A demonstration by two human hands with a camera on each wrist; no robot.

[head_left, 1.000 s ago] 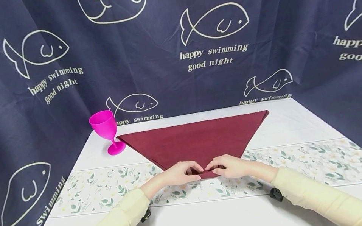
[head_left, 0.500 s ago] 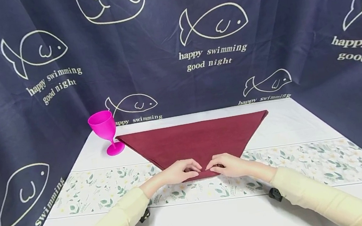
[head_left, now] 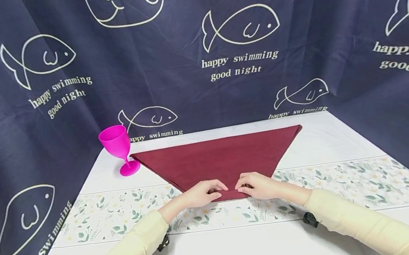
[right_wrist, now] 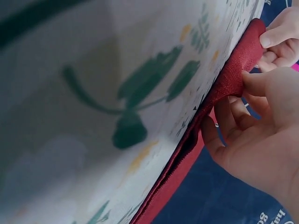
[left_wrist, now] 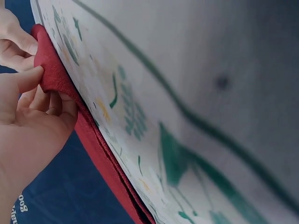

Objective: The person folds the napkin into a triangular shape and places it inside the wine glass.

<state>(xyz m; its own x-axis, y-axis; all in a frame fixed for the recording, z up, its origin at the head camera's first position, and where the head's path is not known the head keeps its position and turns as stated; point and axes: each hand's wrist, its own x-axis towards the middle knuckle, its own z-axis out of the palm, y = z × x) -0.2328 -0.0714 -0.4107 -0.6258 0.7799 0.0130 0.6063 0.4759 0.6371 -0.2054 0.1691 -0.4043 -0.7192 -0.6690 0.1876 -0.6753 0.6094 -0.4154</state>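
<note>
A dark red cloth napkin (head_left: 216,160) lies on the table, wide along its far edge and narrow at the near end. Its near edge is turned up into a small folded roll (left_wrist: 53,63). My left hand (head_left: 201,193) pinches the left part of this roll, thumb on the near side and fingers curled behind. On the right part, my right hand (head_left: 260,185) grips likewise, as the right wrist view shows with the raised fold (right_wrist: 240,60) under the thumb. A short stretch of the roll shows between the hands.
A bright pink goblet (head_left: 117,145) stands upright by the napkin's far left corner. Under the napkin's near part runs a floral strip (head_left: 123,215) across the white table (head_left: 236,252). A dark blue curtain (head_left: 177,40) with fish drawings hangs around the table.
Both hands have drawn slightly apart along the fold, and more of the roll shows between them. The napkin's near edge has moved a little away from me. The goblet stays in place.
</note>
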